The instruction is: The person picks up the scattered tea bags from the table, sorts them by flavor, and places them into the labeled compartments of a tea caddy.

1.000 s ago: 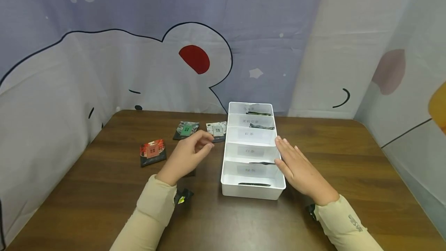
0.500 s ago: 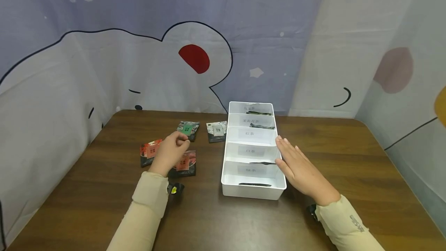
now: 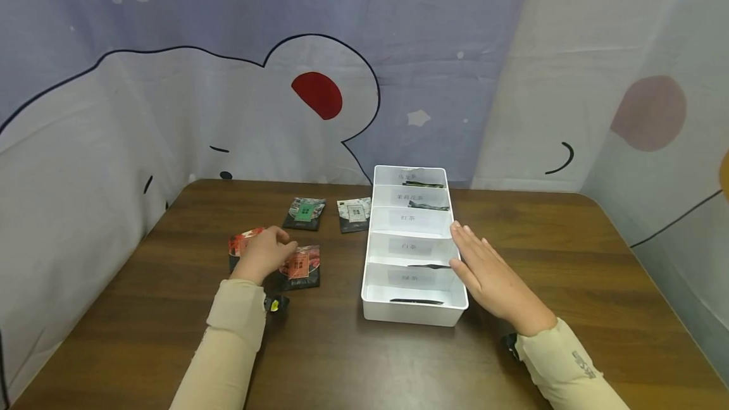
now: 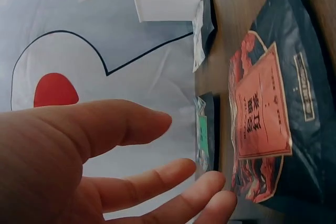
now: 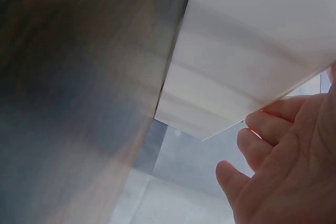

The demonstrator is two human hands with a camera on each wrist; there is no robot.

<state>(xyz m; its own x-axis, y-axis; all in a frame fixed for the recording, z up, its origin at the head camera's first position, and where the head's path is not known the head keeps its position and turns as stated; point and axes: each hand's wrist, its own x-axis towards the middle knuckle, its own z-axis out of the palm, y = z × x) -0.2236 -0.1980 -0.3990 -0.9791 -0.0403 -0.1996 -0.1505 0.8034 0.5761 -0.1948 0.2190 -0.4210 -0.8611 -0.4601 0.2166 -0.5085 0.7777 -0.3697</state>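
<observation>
My left hand (image 3: 261, 257) hovers over two red-and-black tea packets, thumb and fingers apart and nothing between them. One red packet (image 3: 304, 269) lies just right of the fingertips; its red label shows large in the left wrist view. The other red packet (image 3: 236, 247) is partly hidden behind the hand. My right hand (image 3: 494, 278) touches the right rim of a white divided box (image 3: 407, 314) with its fingers straight. In the right wrist view the fingers lie along the rim of that box. Thin dark packets stand in several of its labelled compartments.
Farther back on the wooden table (image 3: 364, 372) lie a green-labelled tea packet (image 3: 304, 214) and a white-topped one (image 3: 354, 215), the latter close against the box's left side. A patterned curtain (image 3: 228, 100) hangs behind the table's far edge.
My left hand has moved left and toward me, from beside the box to over the red packets, uncovering the nearer one. The right hand stays at the box rim.
</observation>
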